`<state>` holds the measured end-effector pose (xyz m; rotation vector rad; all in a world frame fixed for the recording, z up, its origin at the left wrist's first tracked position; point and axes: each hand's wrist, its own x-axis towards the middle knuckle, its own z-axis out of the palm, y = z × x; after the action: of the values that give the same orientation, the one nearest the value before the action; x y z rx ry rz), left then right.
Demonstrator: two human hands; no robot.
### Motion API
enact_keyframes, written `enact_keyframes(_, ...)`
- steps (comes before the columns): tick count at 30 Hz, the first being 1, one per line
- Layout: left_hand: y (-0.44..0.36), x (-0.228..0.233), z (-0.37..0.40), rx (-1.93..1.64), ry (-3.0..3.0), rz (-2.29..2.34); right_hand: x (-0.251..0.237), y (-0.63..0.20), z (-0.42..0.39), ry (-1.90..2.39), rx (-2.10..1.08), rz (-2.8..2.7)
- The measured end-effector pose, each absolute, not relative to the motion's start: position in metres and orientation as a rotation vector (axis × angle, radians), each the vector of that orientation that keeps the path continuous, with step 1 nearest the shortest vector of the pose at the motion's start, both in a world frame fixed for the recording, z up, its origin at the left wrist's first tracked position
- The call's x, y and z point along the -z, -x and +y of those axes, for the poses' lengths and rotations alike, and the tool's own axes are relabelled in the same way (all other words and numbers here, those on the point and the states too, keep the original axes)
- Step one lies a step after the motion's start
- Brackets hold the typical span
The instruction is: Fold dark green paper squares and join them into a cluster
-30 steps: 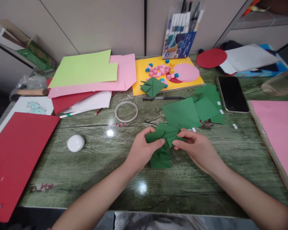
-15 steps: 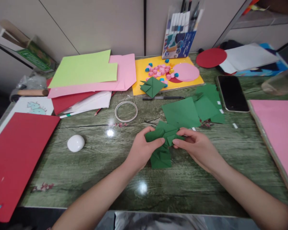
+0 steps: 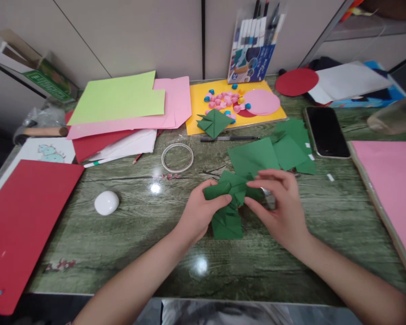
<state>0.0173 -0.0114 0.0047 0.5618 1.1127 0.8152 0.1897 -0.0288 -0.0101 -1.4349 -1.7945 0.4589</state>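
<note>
- While you leaned over the counter (image 3: pixel 122 253), your left hand (image 3: pixel 199 214) pinched the folded green paper piece (image 3: pixel 228 203), thumb on top, fingers curled under.
- Your right hand (image 3: pixel 280 210) sat at the piece's right edge, fingers spread loosely; from this view I couldn't tell whether it actually gripped the paper.
- That green piece sat mid-counter, right between your hands, its lower part resting on the surface.
- Just behind it lay flat green paper squares (image 3: pixel 253 155); a tape ring (image 3: pixel 177 157) sat to the left, a phone (image 3: pixel 326 132) off right.
- A white oval object (image 3: pixel 106 202) rested well left of your hands.
</note>
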Motion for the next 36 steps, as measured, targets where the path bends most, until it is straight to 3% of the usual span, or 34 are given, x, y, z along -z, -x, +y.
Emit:
enact_keyframes(3, -0.017, -0.004, -0.011, -0.801, -0.588, 1.119, 0.008, -0.196, -0.03, 1.316, -0.021, -2.04)
enact_keyframes(6, -0.016, -0.004, -0.012, -0.799, -0.636, 1.109, 0.006, -0.201, -0.031, 1.202, 0.14, -2.18)
enact_keyframes(15, -0.015, 0.001, -0.017, -0.747, -0.691, 1.081, 0.007, -0.204, -0.028, 1.168, 0.064, -2.235)
enact_keyframes(23, -0.012, 0.002, -0.017, -0.717, -0.785, 1.092, 0.005, -0.2, -0.027, 1.082, 0.292, -2.281)
enact_keyframes(36, -0.01, 0.004, -0.016, -0.695, -0.903, 1.131, 0.004, -0.198, -0.027, 1.083, 0.28, -2.291)
